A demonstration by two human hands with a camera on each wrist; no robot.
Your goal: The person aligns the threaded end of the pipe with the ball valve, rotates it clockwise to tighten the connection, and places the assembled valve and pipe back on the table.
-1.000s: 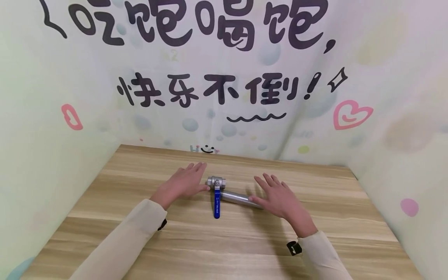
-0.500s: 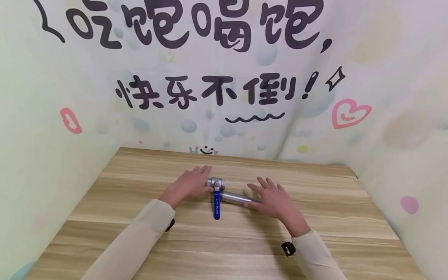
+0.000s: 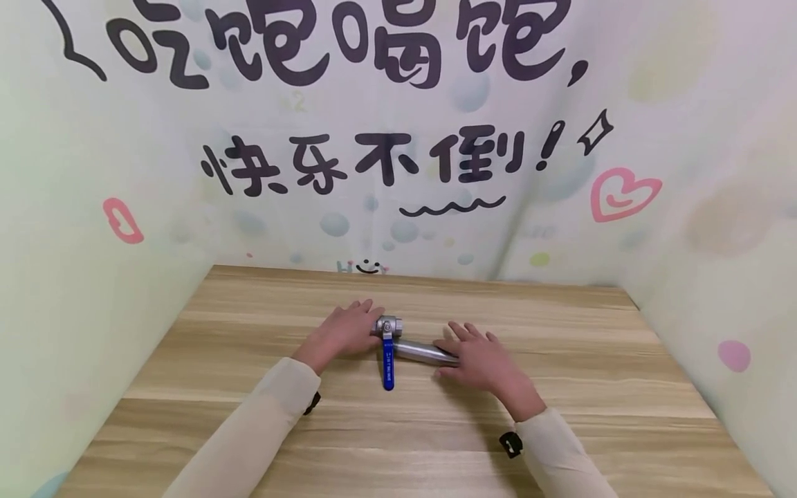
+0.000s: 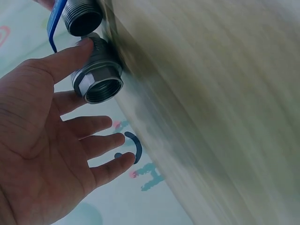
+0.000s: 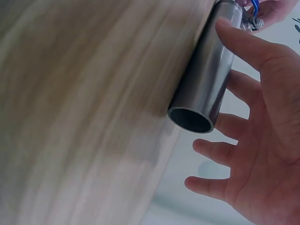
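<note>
A steel ball valve (image 3: pixel 392 325) with a blue lever handle (image 3: pixel 389 366) lies on the wooden table. My left hand (image 3: pixel 345 330) pinches its left end, thumb on the near side and index finger behind, while the other fingers spread apart. Just in front of the valve lies a metal pipe (image 3: pixel 418 351), its threaded end (image 4: pixel 83 19) showing beside the valve in the left wrist view. My right hand (image 3: pixel 482 360) straddles the pipe's plain right end, thumb and index finger on opposite sides. In the right wrist view those fingers are fairly straight around the pipe (image 5: pixel 206 70).
The wood-grain table (image 3: pixel 373 443) ends at a printed wall cloth (image 3: pixel 299 228) with large black characters. Side walls (image 3: pixel 62 311) rise left and right. Black straps (image 3: pixel 511 444) show at both wrists.
My left hand has moved right onto the valve's end, and the fingers have come around it. The right hand has moved left and lower, over the pipe's right end.
</note>
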